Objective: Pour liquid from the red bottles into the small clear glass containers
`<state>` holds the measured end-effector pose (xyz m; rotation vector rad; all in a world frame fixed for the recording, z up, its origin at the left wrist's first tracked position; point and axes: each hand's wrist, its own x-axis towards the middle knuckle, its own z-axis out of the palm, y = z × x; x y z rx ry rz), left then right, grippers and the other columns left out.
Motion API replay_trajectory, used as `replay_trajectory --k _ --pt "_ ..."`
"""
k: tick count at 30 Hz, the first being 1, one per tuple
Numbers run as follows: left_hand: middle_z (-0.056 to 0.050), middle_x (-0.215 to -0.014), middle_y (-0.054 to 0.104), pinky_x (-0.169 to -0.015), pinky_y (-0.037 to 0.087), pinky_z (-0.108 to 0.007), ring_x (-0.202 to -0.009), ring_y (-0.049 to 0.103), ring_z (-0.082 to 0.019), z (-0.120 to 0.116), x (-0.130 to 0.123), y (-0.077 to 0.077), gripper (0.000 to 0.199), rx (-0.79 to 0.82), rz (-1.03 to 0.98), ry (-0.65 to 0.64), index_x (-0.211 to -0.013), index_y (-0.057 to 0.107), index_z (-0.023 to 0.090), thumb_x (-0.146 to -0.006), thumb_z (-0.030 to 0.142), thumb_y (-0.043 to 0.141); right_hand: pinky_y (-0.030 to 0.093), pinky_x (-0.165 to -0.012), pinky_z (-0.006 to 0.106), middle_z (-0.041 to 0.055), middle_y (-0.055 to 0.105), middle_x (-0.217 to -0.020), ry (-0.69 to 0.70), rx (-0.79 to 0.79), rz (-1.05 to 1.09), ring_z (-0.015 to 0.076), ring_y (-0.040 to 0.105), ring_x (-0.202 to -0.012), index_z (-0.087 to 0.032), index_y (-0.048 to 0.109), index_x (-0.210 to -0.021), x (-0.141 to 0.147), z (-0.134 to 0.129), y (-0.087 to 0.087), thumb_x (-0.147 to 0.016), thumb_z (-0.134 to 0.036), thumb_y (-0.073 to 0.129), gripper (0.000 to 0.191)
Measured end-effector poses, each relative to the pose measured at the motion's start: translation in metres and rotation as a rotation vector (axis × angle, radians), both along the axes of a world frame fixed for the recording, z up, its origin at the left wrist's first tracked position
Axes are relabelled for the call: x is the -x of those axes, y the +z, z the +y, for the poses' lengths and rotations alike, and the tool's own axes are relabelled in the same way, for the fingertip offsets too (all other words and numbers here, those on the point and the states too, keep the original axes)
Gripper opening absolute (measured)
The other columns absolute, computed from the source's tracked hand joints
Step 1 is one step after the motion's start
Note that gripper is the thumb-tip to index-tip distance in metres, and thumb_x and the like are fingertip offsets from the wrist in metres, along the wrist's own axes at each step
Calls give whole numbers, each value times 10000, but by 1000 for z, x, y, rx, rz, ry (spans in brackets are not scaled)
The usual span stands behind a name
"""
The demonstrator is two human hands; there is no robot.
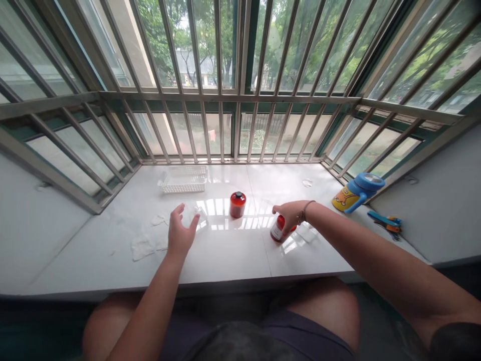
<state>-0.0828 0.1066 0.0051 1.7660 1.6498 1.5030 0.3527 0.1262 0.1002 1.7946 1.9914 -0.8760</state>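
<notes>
Currently | red bottle (280,222) | white label (275,232) | tilted beneath right hand (290,213)

The red bottle (238,204) has a black cap (the blue cup (355,193), a yellow cartoon print).

White plastic basket (183,179) on the tiled sill (75,255); blue children's cup (356,193) toward the right; metal window bars (233,98) beyond
</notes>
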Motion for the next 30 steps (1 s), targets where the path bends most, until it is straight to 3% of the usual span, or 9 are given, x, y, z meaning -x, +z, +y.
replay_trajectory --k 4,7,11,16,19,21,24,26,30 --pt "-96 -1251 761 -1048 617 -470 -1196 739 -257 -32 -20 20 398 -162 -91 -51 -1379 582 237 -1032 405 683 599 -871 445 140 737 -1281 41 -185 18 379 729 -1088 -256 562 -1507 -3 5 -5 -563 -487 987 1062" --pt "-63 -1107 809 -1001 637 -432 -1082 783 -241 -53 -27 26 340 -126 -115 -75 -1326 629 238 -1030 392 696 579 -958 410 131 687 -1385 61 -340 47 354 692 -1207 -260 559 -1498 -5 14 -8 -666 -376 937 921" --pt "-61 -1110 835 -1014 632 -422 -1080 797 -252 -72 -26 23 239 -21 -74 -112 -1181 722 246 -1037 432 681 555 -1053 401 152 534 -1574 37 -526 49 332 642 -1314 -251 465 -1577 -5 18 -14 -783 -254 839 878" --pt "-42 -1080 852 -1028 612 -422 -1088 802 -256 -87 -16 12 272 97 -15 -164 -1191 728 260 -1072 470 603 448 -1204 540 212 342 -1705 -48 -682 -22 446 426 -1524 -233 270 -1685 -25 -4 -21 -839 -500 839 1054" --pt "-44 -1046 850 -1007 615 -425 -1043 809 -249 -91 -8 4 345 173 -57 -168 -1269 677 254 -1105 502 502 537 -1051 569 260 408 -1643 -177 -554 -228 481 544 -1401 -255 239 -1693 -51 -26 -34 -816 -663 810 1124" --pt "-54 -1057 843 -997 613 -427 -1052 803 -253 -91 -3 0 366 188 -69 -157 -1293 646 249 -1103 519 488 583 -878 566 310 564 -1456 -237 -430 -307 491 691 -1151 -183 419 -1606 -68 -37 -45 -691 -601 922 1125" --pt "-55 -1069 833 -942 615 -401 -1059 791 -260 -92 -1 -5 360 200 -45 -117 -1290 631 255 -1074 529 543 581 -786 471 227 710 -1173 -227 -336 -312 403 754 -934 -154 622 -1413 -85 -42 -59 -606 -408 998 926" --pt "-58 -1063 830 -846 618 -360 -1037 787 -261 -94 -3 -6 360 219 -30 -100 -1290 632 258 -1056 526 573 567 -815 415 180 715 -1177 -194 -353 -293 352 760 -948 -183 653 -1382 -90 -40 -62 -656 -331 975 808" --pt "-73 -1068 824 -628 562 -271 -995 782 -254 -100 -7 -9 398 245 -49 -124 -1348 583 246 -1045 506 583 556 -890 399 195 606 -1413 -170 -504 -285 321 738 -1049 -213 607 -1462 -86 -33 -55 -792 -288 882 727"
